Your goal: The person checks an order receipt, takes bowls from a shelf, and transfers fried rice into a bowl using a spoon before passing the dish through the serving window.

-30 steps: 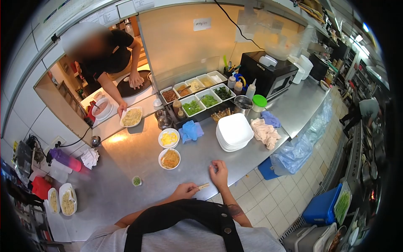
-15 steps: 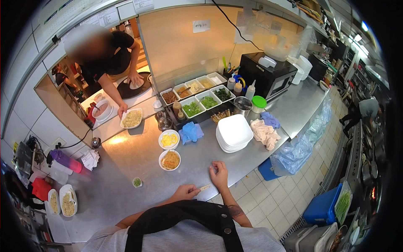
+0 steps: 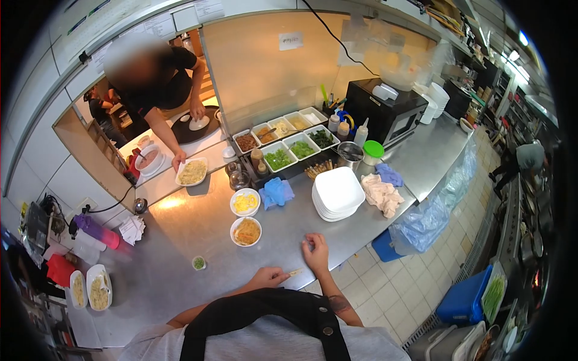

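Observation:
My left hand (image 3: 269, 277) is closed at the near edge of the steel counter, its fingers pinching a small pale strip (image 3: 295, 272) that looks like paper. To the right of it, my right hand (image 3: 315, 250) rests at the counter edge with curled fingers; whatever they hold, if anything, is hidden. Beyond my hands are a bowl of golden-brown food (image 3: 245, 231) and a bowl of yellow sliced food (image 3: 245, 203). A small cup of chopped greens (image 3: 198, 263) stands to the left. White square dishes (image 3: 338, 191) are stacked ahead of my right hand.
Across the hatch, a person's hand (image 3: 179, 159) touches a white dish of food (image 3: 192, 172). Several topping trays (image 3: 300, 145) line the back, near a black microwave (image 3: 385, 111). Two filled dishes (image 3: 99, 287) sit at left; cloths (image 3: 382, 194) lie right of the stack.
The person across the hatch has shifted the far hand on the round dark tray, uncovering a white object there. My hands stay almost still; the whole view has shifted slightly.

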Motion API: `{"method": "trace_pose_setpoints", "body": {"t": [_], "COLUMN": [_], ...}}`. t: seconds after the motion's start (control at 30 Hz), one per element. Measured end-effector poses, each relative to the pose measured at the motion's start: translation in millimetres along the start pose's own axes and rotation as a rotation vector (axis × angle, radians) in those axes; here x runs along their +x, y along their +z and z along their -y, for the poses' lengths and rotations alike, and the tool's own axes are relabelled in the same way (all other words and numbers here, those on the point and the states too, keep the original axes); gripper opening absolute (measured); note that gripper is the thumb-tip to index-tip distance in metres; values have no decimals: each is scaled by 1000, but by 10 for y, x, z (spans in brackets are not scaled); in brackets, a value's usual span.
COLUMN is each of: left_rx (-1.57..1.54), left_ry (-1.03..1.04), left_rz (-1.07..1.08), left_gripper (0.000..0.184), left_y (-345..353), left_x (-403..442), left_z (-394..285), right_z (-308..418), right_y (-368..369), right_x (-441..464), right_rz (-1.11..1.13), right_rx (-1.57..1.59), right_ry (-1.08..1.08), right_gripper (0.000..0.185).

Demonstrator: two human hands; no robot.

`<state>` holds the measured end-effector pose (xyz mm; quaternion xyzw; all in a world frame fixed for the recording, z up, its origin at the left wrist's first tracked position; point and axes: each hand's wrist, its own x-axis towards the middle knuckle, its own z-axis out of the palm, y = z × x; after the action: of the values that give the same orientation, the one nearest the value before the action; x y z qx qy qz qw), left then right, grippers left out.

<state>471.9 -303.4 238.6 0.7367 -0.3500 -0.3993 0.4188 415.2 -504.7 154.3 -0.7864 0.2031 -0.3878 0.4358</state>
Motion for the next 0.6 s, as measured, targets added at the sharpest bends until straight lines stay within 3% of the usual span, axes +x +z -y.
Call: {"method": "trace_pose_setpoints", "body": {"t": [0.6], "left_rx": [57], "left_ry": [41], "left_rz": [0], "left_gripper": [36], "left_y": [10], "left_x": [5], "left_z": [75], "right_z": [-25], "right_y": [13], "right_x": [-5], "right_rz": [-5], "right_rx": [-11], "right_ry": [-50], "right_gripper": [17]}}
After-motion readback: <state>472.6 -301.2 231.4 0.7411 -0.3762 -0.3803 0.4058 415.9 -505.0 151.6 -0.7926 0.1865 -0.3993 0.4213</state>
